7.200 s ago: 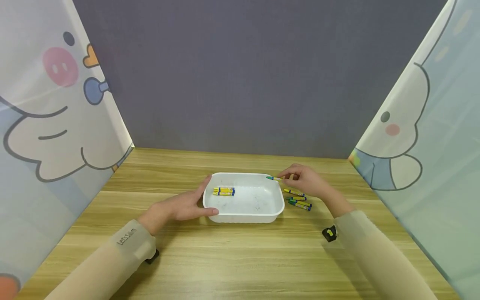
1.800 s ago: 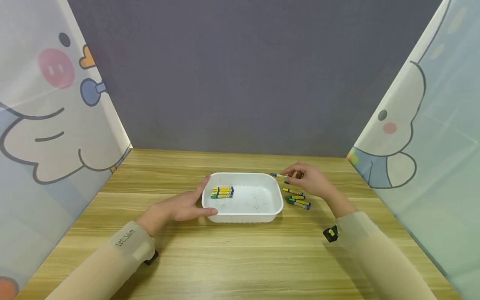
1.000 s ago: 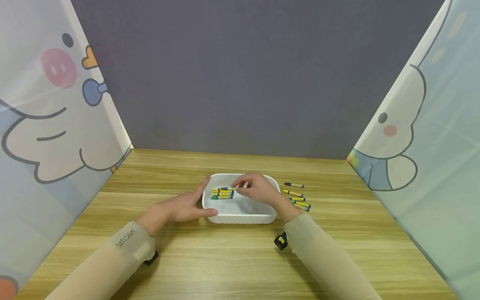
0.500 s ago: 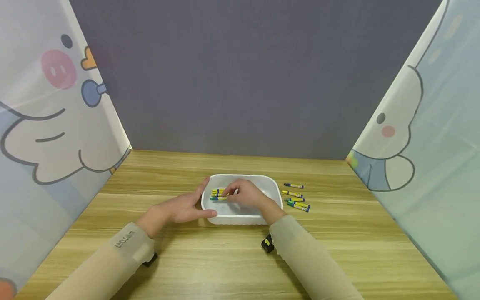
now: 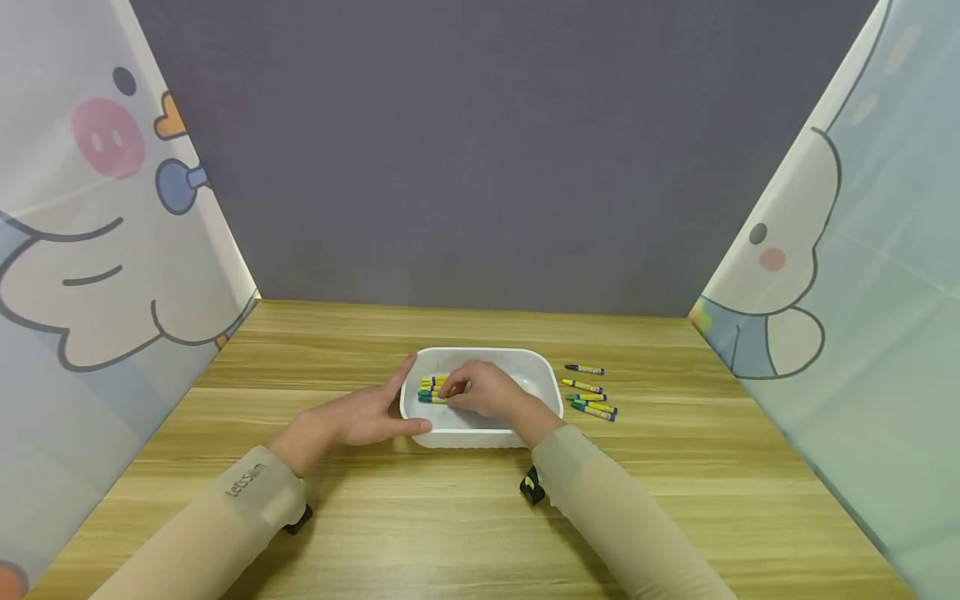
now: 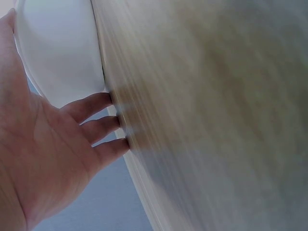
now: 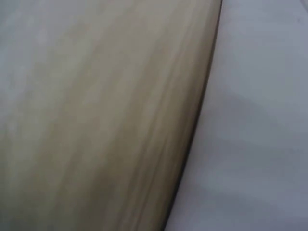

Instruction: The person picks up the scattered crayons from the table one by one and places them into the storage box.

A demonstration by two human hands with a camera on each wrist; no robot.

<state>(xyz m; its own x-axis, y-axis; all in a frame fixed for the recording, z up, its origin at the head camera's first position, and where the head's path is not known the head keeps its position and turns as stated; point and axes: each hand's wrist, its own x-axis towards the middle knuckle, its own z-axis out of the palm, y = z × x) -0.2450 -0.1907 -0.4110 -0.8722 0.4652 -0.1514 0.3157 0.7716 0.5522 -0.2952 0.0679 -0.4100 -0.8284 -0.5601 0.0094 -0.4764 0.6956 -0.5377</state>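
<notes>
On the wooden desk (image 5: 465, 517), the left hand (image 5: 358, 414) lies flat with straight fingers against the left end of the white tray (image 5: 542, 379), thumb along its near left corner and index finger up along its left wall. The left wrist view shows the same: the palm (image 6: 43, 144) is spread, its fingers straight and resting on the desk beside the tray's white wall (image 6: 62, 53).

The tray sits at the middle of the desk, about midway between the near and far edges. At its left end lies a small stack of yellow-and-blue crayons (image 5: 431, 388), side by side, their lengths running left to right.

The right hand (image 5: 487, 392) is inside the tray, its fingertips down at the right ends of those crayons. The fingers are bent, but whether they pinch a crayon or only touch the stack cannot be told. The right wrist view is blurred and shows only the desk surface and a pale wall.

Just beside the tray's right end, on the desk, lie five loose crayons (image 5: 590, 397), roughly parallel, one a little farther back than the rest.
</notes>
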